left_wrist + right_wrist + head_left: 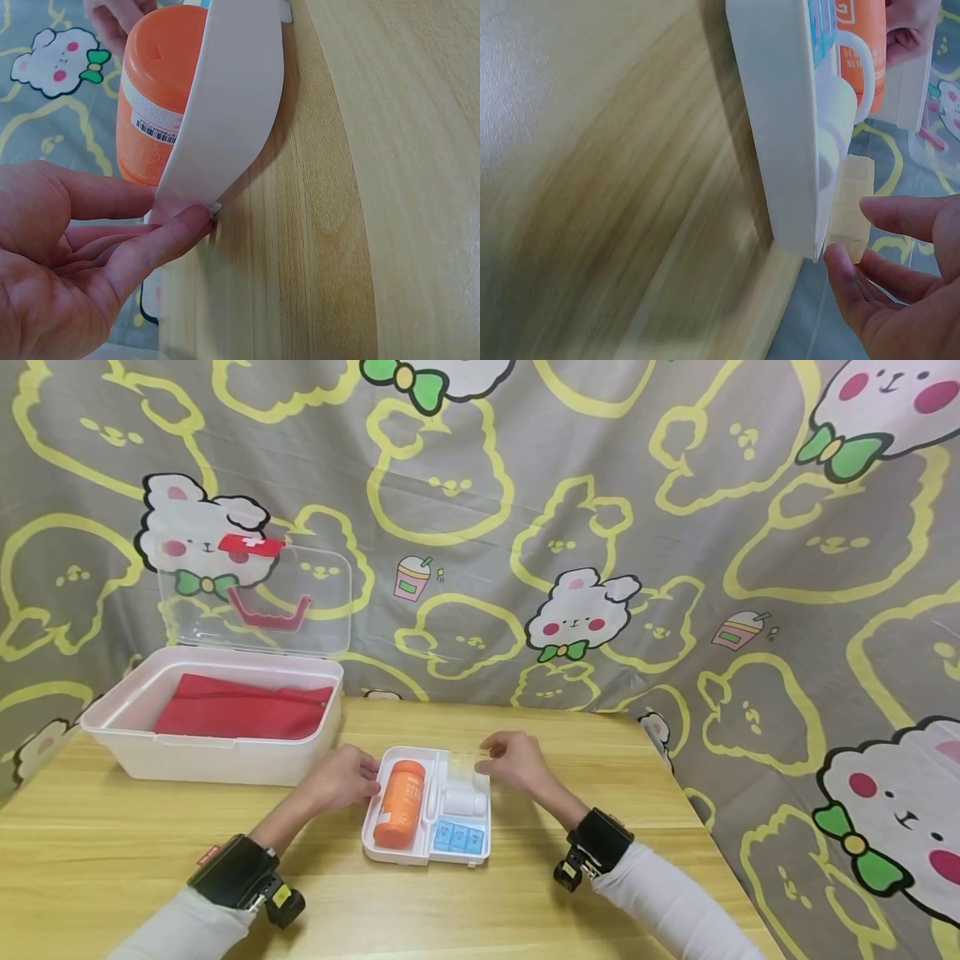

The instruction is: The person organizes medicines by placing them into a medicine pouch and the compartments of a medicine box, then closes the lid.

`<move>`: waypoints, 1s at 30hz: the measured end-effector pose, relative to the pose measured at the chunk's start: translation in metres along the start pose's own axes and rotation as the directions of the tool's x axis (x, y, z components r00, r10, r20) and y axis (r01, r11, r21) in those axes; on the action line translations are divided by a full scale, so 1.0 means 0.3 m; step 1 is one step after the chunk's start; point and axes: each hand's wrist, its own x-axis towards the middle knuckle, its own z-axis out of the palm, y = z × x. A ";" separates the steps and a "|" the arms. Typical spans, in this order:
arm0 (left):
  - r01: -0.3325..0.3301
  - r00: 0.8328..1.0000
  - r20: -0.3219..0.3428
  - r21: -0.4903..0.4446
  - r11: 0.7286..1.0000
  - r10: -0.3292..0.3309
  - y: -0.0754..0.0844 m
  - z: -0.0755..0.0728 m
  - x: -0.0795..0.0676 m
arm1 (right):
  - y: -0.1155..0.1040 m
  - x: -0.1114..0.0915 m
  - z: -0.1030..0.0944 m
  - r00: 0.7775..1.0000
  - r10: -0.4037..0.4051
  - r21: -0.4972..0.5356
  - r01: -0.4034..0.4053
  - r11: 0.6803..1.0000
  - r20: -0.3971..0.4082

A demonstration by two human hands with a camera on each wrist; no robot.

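Note:
A white divided case [397, 857] lies on the table with an orange bottle [403, 806] in its left compartment. My left hand [341, 778] pinches the case's far left edge; in the left wrist view thumb and fingertips meet around the white wall [225, 105]. Over the far right compartment, my right hand [521, 766] holds a pale yellow translucent pill box [853, 199] between thumb and fingers, tilted beside the case's far end. A small white bottle [463, 802] and a blue pill box [457, 837] sit in the right half.
At the back left stands a white plastic box [225, 760], its clear lid [322, 585] raised, with a red pouch [240, 706] inside. A patterned cloth [465, 635] hangs behind the wooden table [600, 743].

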 end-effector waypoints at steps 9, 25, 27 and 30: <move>-0.002 1.000 0.005 -0.001 1.000 0.002 0.001 0.002 0.000 | -0.005 -0.007 0.035 0.999 -0.022 -0.017 0.023 1.000 0.035; 0.003 1.000 0.003 -0.010 1.000 -0.003 0.004 0.000 0.000 | -0.020 -0.016 0.052 0.998 -0.046 -0.098 0.050 0.994 0.043; 0.003 1.000 0.003 -0.011 1.000 -0.003 0.004 0.000 -0.001 | -0.020 -0.016 0.053 0.998 -0.045 -0.101 0.049 0.994 0.044; 0.007 1.000 0.003 -0.010 1.000 -0.007 0.003 0.001 -0.003 | -0.020 -0.017 0.054 0.998 -0.042 -0.099 0.046 0.994 0.045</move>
